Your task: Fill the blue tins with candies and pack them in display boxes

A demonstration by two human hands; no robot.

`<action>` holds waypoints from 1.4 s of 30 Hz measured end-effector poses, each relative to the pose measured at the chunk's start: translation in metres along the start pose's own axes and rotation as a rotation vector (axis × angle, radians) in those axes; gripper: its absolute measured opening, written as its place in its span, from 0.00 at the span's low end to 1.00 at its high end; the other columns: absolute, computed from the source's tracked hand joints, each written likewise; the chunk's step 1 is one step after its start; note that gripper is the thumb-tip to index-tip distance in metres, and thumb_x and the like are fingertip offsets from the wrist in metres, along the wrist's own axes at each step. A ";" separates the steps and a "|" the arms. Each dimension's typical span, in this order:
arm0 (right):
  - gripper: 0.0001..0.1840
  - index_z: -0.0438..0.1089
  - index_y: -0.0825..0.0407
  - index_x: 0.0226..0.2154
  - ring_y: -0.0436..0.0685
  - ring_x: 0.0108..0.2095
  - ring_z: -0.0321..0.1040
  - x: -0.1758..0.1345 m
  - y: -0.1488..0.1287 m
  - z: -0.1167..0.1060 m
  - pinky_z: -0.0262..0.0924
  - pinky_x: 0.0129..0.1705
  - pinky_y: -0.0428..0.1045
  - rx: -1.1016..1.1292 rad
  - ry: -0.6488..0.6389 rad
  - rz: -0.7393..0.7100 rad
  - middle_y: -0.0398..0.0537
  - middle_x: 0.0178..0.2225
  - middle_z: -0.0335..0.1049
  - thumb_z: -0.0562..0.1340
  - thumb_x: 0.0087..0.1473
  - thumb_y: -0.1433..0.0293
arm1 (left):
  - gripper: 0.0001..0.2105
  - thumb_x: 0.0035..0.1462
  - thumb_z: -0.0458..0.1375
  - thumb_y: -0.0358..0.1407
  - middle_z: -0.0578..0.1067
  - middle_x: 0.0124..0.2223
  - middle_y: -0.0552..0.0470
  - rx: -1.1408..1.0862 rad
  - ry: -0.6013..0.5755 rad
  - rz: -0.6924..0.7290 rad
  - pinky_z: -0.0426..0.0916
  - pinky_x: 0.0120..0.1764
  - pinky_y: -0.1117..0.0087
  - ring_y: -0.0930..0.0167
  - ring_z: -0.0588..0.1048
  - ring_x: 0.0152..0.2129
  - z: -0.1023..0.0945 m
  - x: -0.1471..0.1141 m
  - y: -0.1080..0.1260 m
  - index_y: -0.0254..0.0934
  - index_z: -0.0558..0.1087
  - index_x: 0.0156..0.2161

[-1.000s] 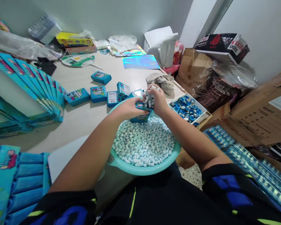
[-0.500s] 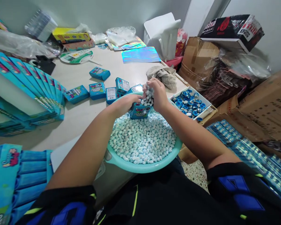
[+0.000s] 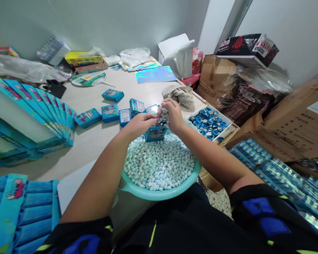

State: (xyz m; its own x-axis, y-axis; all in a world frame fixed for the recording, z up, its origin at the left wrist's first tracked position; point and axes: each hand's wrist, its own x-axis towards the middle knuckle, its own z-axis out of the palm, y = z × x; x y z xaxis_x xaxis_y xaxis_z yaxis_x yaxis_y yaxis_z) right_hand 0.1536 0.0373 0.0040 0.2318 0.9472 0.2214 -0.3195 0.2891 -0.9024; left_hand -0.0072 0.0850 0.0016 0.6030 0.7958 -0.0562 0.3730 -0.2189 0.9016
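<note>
In my head view, my right hand (image 3: 174,113) is cupped tight round a bunch of candies (image 3: 163,116), which bulges out on its left side, between my two hands. Just below the bunch stands the box (image 3: 155,134), blue, its printed front turned toward me. It is below and a little left of my right hand, and below and right of my left hand (image 3: 141,124). My left fingers bend over at the box's upper edge, tips close to the candies; I cannot tell whether they grip the box. Its base meets the heap (image 3: 159,164) of pale candies in the basin (image 3: 159,196), toward the far side, and my forearms reach over the rim on either side.

Beyond my left hand, several other boxes (image 3: 110,113) lie on the table (image 3: 91,143). A cloth (image 3: 180,96) lies past my right hand, and the tray (image 3: 226,132) of blue caps (image 3: 208,122) is to its right.
</note>
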 end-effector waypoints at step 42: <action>0.21 0.65 0.48 0.27 0.56 0.34 0.66 -0.013 0.023 -0.002 0.67 0.42 0.53 -0.330 -0.154 -0.215 0.46 0.30 0.67 0.56 0.66 0.52 | 0.17 0.58 0.49 0.43 0.80 0.44 0.45 0.267 -0.069 0.079 0.68 0.50 0.57 0.56 0.75 0.45 0.005 -0.003 0.007 0.36 0.76 0.41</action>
State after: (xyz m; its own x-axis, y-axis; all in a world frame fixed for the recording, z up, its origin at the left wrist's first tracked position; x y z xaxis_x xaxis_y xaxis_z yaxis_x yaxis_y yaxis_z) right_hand 0.1445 0.0313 -0.0207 0.1133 0.8869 0.4478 0.0384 0.4464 -0.8940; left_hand -0.0030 0.0785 0.0060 0.6806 0.7321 -0.0277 0.4901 -0.4269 0.7600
